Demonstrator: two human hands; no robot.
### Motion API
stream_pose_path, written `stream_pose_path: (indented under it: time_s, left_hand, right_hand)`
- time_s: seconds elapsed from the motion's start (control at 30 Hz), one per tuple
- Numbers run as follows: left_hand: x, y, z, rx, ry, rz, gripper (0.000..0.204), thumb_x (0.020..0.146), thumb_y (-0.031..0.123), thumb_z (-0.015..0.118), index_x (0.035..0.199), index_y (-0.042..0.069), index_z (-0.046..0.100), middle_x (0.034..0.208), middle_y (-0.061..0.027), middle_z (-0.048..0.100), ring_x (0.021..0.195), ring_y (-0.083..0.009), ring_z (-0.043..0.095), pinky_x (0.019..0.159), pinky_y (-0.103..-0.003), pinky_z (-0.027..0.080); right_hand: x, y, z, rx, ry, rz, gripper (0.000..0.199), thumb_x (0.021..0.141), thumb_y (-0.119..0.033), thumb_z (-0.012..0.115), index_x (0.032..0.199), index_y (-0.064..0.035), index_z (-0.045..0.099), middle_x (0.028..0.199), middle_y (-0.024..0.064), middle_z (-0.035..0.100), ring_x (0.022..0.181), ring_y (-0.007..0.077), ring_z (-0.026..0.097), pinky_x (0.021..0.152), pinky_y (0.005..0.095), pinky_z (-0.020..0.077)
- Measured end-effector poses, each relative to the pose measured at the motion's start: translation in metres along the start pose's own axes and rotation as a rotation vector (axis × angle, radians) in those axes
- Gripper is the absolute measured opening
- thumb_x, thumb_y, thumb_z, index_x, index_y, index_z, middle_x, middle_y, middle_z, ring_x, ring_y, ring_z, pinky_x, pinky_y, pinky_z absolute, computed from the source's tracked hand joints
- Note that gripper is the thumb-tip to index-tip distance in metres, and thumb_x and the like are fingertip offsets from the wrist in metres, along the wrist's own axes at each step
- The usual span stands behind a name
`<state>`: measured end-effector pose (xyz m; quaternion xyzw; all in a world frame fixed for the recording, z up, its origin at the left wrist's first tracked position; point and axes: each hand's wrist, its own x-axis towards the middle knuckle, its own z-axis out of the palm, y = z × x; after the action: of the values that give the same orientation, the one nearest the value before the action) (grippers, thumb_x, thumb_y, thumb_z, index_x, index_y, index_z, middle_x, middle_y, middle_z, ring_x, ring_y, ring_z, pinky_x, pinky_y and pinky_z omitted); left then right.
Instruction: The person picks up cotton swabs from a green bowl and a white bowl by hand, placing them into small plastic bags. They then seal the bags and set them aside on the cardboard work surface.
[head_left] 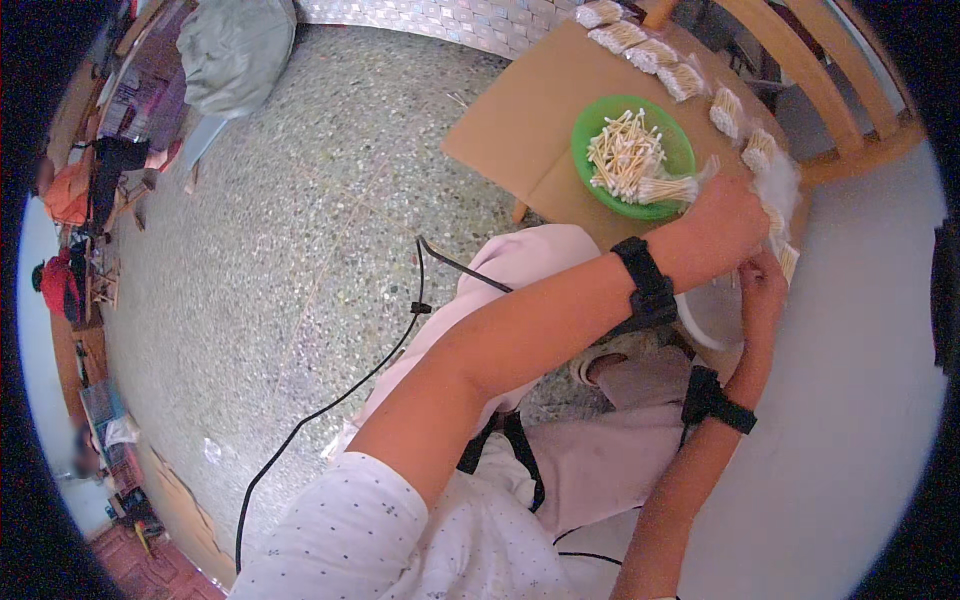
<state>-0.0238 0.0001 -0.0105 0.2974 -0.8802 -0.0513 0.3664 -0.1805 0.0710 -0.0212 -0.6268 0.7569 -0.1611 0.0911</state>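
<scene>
Wooden chair, green bowl, cotton swabs beside left hand, right hand close by, can't tell either grip

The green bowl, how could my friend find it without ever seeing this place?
Find the brown tabletop over the speckled floor, at the picture's upper right. On it, up and left of the left hand, sits the round green bowl. Unlike the swab bundles lined along the table's edge, it is bright green and heaped with loose cotton swabs.
</scene>
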Motion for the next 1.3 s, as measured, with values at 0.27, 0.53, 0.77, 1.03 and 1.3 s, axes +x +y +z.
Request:
stream_pose_path:
  time_s: [0.27, 0.53, 0.77, 1.03, 1.3]
  left_hand:
    - [-0.002, -0.002, 0.006, -0.058, -0.037, -0.095, 0.037, 0.073, 0.039, 0.063, 0.065, 0.003, 0.065, 0.066, -0.0183, 0.061, 0.065, -0.0364, 0.062, 0.06, -0.048, 0.048]
    - [0.004, 0.006, -0.011, -0.127, -0.106, -0.064, 0.032, 0.078, 0.036, 0.061, 0.069, 0.006, 0.064, 0.065, -0.0152, 0.061, 0.065, -0.035, 0.062, 0.058, -0.045, 0.048]
    - [0.01, 0.008, -0.024, -0.228, 0.025, -0.099, 0.021, 0.08, 0.029, 0.059, 0.081, 0.009, 0.062, 0.07, -0.0133, 0.062, 0.068, -0.0338, 0.062, 0.06, -0.046, 0.048]
    - [0.012, 0.002, -0.027, -0.417, 0.045, -0.166, 0.022, 0.081, 0.03, 0.059, 0.088, 0.009, 0.061, 0.078, -0.0133, 0.063, 0.074, -0.034, 0.061, 0.063, -0.045, 0.049]
    - [0.015, 0.003, -0.036, -0.491, -0.019, -0.294, 0.026, 0.083, 0.031, 0.057, 0.088, 0.007, 0.062, 0.08, -0.0137, 0.065, 0.075, -0.0344, 0.062, 0.065, -0.043, 0.05]
  right_hand:
    - [0.007, 0.015, -0.018, 0.57, 0.119, 0.053, 0.028, 0.091, -0.022, 0.057, 0.11, -0.0014, 0.061, 0.101, 0.004, 0.064, 0.087, 0.0148, 0.058, 0.076, 0.0269, 0.0458]
    - [-0.002, 0.005, -0.023, 0.921, 0.164, 0.229, 0.027, 0.092, -0.026, 0.058, 0.109, -0.0048, 0.059, 0.097, 0.002, 0.06, 0.084, 0.0097, 0.055, 0.076, 0.0251, 0.0451]
    - [-0.001, -0.01, -0.029, 0.96, 0.25, 0.261, 0.028, 0.092, -0.028, 0.057, 0.106, -0.0035, 0.06, 0.097, 0.0026, 0.059, 0.083, 0.0093, 0.054, 0.077, 0.0256, 0.045]
    - [-0.009, -0.02, -0.023, 0.65, 0.129, 0.043, 0.027, 0.092, -0.027, 0.055, 0.101, -0.0026, 0.062, 0.085, 0.0055, 0.062, 0.073, 0.0119, 0.057, 0.069, 0.025, 0.0458]
    - [-0.005, -0.026, -0.019, 0.765, 0.135, -0.012, 0.023, 0.091, -0.023, 0.057, 0.096, -0.0016, 0.062, 0.086, 0.005, 0.062, 0.073, 0.0127, 0.056, 0.069, 0.026, 0.0456]
